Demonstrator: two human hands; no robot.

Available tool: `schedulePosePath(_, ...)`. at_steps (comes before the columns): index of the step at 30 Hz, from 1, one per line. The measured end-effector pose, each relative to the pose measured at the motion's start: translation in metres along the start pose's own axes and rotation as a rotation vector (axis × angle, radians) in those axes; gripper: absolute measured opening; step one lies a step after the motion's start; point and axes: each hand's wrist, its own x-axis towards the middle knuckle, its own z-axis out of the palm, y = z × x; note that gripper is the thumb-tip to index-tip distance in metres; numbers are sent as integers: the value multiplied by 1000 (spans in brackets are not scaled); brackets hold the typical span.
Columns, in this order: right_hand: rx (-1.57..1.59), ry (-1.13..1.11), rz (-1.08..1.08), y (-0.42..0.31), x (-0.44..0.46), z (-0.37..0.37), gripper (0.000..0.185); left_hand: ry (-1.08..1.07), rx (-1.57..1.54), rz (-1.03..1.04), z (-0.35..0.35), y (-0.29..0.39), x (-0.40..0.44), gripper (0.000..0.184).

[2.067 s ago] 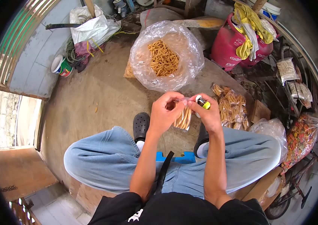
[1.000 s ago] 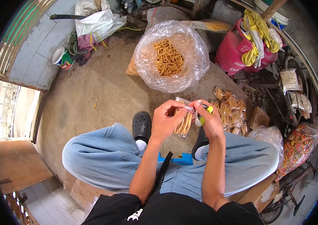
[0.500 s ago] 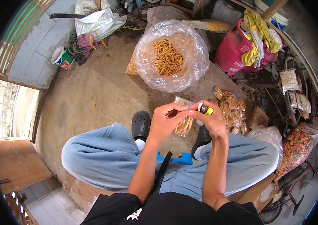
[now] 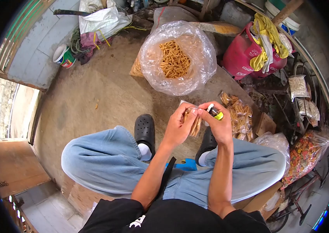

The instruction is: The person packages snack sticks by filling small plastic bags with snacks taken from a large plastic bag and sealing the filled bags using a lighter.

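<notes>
Between both hands is a small clear packet of brown snack sticks [image 4: 196, 127], held near its upper part. My left hand [image 4: 178, 126] is closed on the packet's left side. My right hand [image 4: 219, 123] pinches the packet's edge at fingertips that meet the left ones, and also holds a yellow and black tool, perhaps a lighter [image 4: 215, 112], in its palm. Beyond the hands stands a large open clear bag [image 4: 149, 73] with many loose sticks [image 4: 174, 60] inside. Several filled packets [image 4: 239, 114] lie on the floor just right of my right hand.
Pink gas cylinders [image 4: 236, 58] with yellow cloth [image 4: 264, 29] stand at the upper right. A bag of colourful snacks [image 4: 304, 157] lies at the right. A small bucket [image 4: 64, 56] and white sack [image 4: 104, 21] are at the upper left. Black clogs [image 4: 144, 130] are near my hands.
The packet was hanging more fully in view; my left fingers now cover more of it. The yellow and black tool has turned in my right hand. The view has shifted slightly.
</notes>
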Motion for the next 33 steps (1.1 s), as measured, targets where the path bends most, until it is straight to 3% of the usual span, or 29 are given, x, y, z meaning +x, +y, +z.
schedulePosePath(2,-33,-8,-20,-6,-1,0,9,59,130,84,1,2,1,15)
schedulePosePath(7,-41,-63,-21,-6,-2,-4,21,70,206,67,-2,23,-4,13)
schedulePosePath(9,140,-126,143,-3,-4,-7,34,68,235,50,-3,24,-4,14)
schedulePosePath(15,340,-175,268,-9,-9,-13,52,53,242,9,-4,20,-5,12)
schedulePosePath(19,262,-164,296,-26,-19,-15,54,49,268,17,-5,28,-6,10)
schedulePosePath(21,-70,-213,185,-37,-27,-19,56,44,270,9,-6,31,-7,10)
schedulePosePath(24,-288,-229,129,-52,-37,-30,60,9,347,129,-6,32,-6,14)
schedulePosePath(26,-507,-217,122,-65,-41,-33,59,-56,484,345,-6,36,-4,21)
schedulePosePath(27,-513,-213,125,-75,-42,-32,59,-58,476,345,-6,37,-5,21)
schedulePosePath(29,-860,-288,125,-97,-40,-30,58,-182,449,269,-5,40,-8,30)
schedulePosePath(33,-934,-445,74,-109,-27,-39,61,-236,319,224,2,38,-14,38)
